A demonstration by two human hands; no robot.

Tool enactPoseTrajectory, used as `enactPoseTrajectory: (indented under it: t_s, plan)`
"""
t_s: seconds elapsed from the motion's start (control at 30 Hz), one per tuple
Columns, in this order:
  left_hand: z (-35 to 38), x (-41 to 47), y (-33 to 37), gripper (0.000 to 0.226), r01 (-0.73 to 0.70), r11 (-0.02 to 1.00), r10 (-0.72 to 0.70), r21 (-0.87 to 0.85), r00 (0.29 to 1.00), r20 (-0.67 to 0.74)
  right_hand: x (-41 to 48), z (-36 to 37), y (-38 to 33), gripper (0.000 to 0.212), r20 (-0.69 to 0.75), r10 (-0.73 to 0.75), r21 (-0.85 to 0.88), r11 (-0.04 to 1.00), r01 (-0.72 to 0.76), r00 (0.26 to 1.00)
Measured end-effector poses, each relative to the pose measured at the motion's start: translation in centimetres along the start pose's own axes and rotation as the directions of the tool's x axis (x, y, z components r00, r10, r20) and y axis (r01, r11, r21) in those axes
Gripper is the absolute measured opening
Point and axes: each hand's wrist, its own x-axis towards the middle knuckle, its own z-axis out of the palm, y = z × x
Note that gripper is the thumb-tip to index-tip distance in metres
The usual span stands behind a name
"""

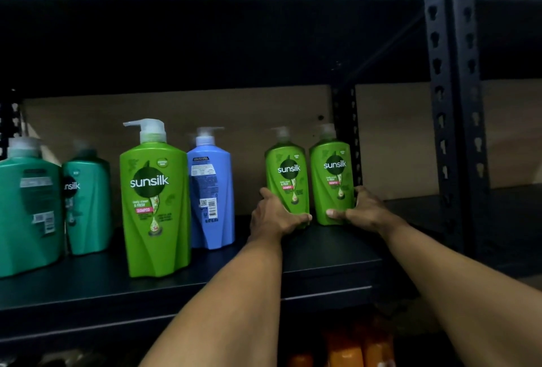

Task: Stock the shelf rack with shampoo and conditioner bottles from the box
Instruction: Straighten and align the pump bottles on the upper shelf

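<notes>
The dark shelf (322, 252) carries six upright pump bottles. Two small green bottles, one (289, 179) in the left hand (272, 217) and one (333, 176) in the right hand (366, 208), stand side by side. Left of the hands stand a blue bottle (211, 190), a large green bottle (155, 205), and two teal bottles (88, 202) (29, 211).

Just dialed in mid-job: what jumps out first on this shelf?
Two bare hands, the left hand and the right hand, each grip a small green bottle; the left green bottle and right green bottle stand upright side by side, deep on the dark shelf, near a rear post. Nearer the front, left of centre, stands a big green Sunsilk pump bottle, a blue bottle behind its right side.
</notes>
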Motion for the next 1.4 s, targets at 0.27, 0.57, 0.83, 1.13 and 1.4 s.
enactPoseTrajectory:
  t_s: [0.27,0.57,0.83,1.13,1.4]
  plan:
    - [0.0,0.1,-0.1,0.096,-0.007,1.000,0.007,-0.009,1.000,0.000,0.1,0.0,0.2,0.093,0.009,-0.010,-0.001,1.000,0.010,1.000]
    - [0.1,0.2,-0.2,0.108,-0.049,0.998,0.048,-0.031,0.998,-0.034,0.0,0.0,0.0,0.097,-0.002,-0.006,-0.023,1.000,0.006,1.000]
    - [0.0,0.2,-0.1,0.100,-0.081,0.997,0.081,0.001,0.994,-0.072,0.1,0.2,0.1,0.094,-0.016,-0.017,-0.010,1.000,0.017,1.000]
    - [-0.1,0.3,-0.2,0.100,-0.090,0.996,0.089,-0.003,0.994,-0.056,0.0,0.1,-0.2,0.095,-0.009,-0.014,-0.039,0.999,0.013,1.000]
    - [-0.1,-0.3,0.0,0.120,-0.022,0.999,0.022,-0.030,1.000,0.004,-1.6,-0.3,-0.8,0.108,-0.004,0.031,-0.114,0.993,-0.031,1.000]
